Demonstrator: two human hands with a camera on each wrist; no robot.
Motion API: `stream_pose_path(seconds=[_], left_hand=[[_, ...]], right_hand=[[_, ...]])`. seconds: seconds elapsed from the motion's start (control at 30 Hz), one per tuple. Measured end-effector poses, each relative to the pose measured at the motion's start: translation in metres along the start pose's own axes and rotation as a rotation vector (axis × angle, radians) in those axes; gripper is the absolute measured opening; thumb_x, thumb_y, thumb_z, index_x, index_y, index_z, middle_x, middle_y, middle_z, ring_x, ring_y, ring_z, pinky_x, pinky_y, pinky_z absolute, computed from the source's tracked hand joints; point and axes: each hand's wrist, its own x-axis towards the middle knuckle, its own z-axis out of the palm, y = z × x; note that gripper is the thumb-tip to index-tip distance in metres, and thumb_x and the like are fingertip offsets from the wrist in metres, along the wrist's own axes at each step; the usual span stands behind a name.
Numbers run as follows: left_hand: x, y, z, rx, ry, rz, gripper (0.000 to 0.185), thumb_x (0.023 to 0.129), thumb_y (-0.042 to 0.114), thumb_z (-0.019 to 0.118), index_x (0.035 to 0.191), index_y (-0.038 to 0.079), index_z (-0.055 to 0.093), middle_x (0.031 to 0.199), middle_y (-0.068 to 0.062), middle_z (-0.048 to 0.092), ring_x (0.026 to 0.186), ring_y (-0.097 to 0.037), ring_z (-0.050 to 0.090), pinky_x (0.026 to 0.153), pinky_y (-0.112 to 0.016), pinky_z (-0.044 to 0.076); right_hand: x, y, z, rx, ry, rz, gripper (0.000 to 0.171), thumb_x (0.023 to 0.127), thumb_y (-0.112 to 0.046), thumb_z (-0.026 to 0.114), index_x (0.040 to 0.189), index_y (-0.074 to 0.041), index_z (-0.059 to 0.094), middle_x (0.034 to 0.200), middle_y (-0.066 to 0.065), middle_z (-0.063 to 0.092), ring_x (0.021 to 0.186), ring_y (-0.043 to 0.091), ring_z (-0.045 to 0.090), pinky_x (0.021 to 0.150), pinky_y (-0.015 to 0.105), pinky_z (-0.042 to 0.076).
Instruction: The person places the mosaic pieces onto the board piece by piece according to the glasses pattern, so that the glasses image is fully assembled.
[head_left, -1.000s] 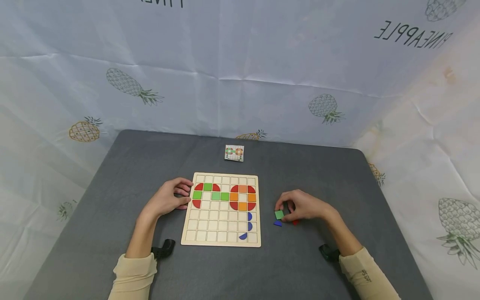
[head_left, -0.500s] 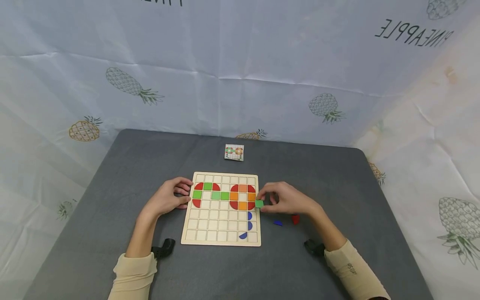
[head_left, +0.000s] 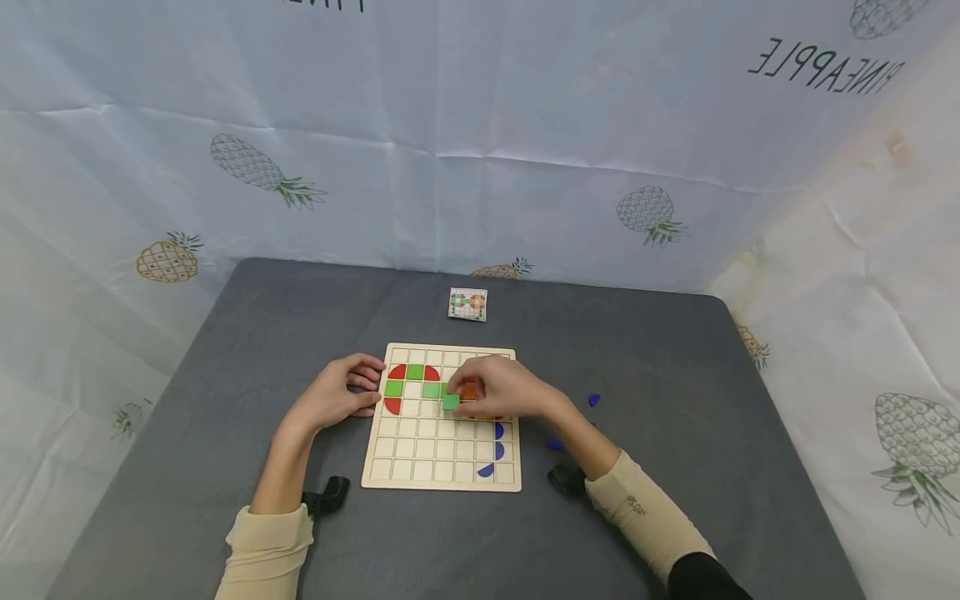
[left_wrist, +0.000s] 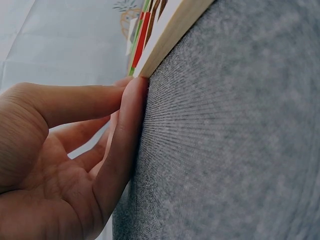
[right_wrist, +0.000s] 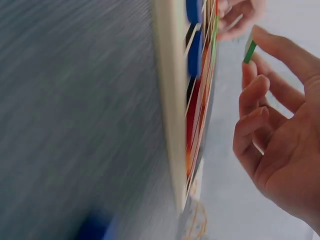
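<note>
— Green square tile (head_left: 451, 402): where is it?
— Pinched in the right hand (head_left: 501, 388) fingers (right_wrist: 272, 47), just above the wooden grid board (head_left: 442, 467), near the row of green tiles (head_left: 431, 390).
— And the left hand (head_left: 339, 395)?
— Fingers held together and fairly straight, pressed against the board's left edge on the grey desk (head_left: 225, 433).
— Anything else lying about?
— Blue pieces (head_left: 594, 400) sit on the desk right of the board, and a small pattern card (head_left: 468, 304) lies beyond its far edge.

Grey felt table (head_left: 225, 350); small pattern card (head_left: 468, 304) lay at 12 o'clock; loose blue pieces (head_left: 594, 400) at 3 o'clock; pineapple-print sheet (head_left: 480, 142) hung behind.
</note>
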Motion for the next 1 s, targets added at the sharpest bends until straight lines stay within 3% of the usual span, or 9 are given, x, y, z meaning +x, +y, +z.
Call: stream_pose_path(seconds=[0.17, 0.33, 0.5, 0.7, 1.0], left_hand=[[0.000, 0.001, -0.001, 0.000, 0.007, -0.005, 0.046, 0.099, -0.006, 0.072, 0.143, -0.006, 0.057, 0.126, -0.026, 0.058, 0.105, -0.029, 0.061, 0.072, -0.032, 0.068], [0.000, -0.001, -0.001, -0.003, 0.007, -0.008, 0.046, 0.099, -0.006, 0.072, 0.142, -0.006, 0.057, 0.125, -0.026, 0.058, 0.103, -0.029, 0.062, 0.071, -0.032, 0.068], [0.001, -0.003, -0.001, -0.007, -0.002, 0.001, 0.046, 0.099, -0.006, 0.072, 0.143, -0.006, 0.057, 0.125, -0.026, 0.059, 0.104, -0.028, 0.063, 0.071, -0.032, 0.068], [0.003, -0.003, -0.001, -0.016, -0.009, 0.004, 0.046, 0.099, -0.007, 0.071, 0.142, -0.006, 0.057, 0.126, -0.027, 0.058, 0.105, -0.030, 0.063, 0.072, -0.032, 0.069], [0.002, -0.001, -0.001, -0.014, -0.011, 0.004, 0.045, 0.099, -0.006, 0.072, 0.142, -0.006, 0.058, 0.125, -0.026, 0.059, 0.103, -0.026, 0.062, 0.071, -0.033, 0.069]], right_hand=[[0.023, -0.014, 0.007, -0.087, -0.046, 0.025, 0.024, 0.094, -0.032, 0.087, 0.114, -0.021, 0.081, 0.108, -0.007, 0.078, 0.075, 0.003, 0.058, 0.072, 0.021, 0.050], [0.044, -0.028, 0.012, -0.146, -0.105, 0.067, 0.025, 0.093, -0.034, 0.088, 0.114, -0.022, 0.080, 0.107, -0.009, 0.078, 0.092, 0.008, 0.068, 0.079, 0.024, 0.054], [0.059, -0.037, 0.018, -0.199, -0.155, 0.106, 0.023, 0.093, -0.035, 0.088, 0.111, -0.023, 0.080, 0.101, -0.011, 0.077, 0.092, 0.005, 0.068, 0.075, 0.023, 0.053], [0.067, -0.042, 0.023, -0.267, -0.181, 0.131, 0.020, 0.093, -0.035, 0.087, 0.109, -0.025, 0.079, 0.098, -0.014, 0.073, 0.087, 0.001, 0.062, 0.070, 0.022, 0.050], [0.064, -0.045, 0.022, -0.234, -0.201, 0.135, 0.024, 0.094, -0.034, 0.087, 0.114, -0.024, 0.079, 0.105, -0.013, 0.076, 0.096, 0.004, 0.068, 0.077, 0.024, 0.053]])
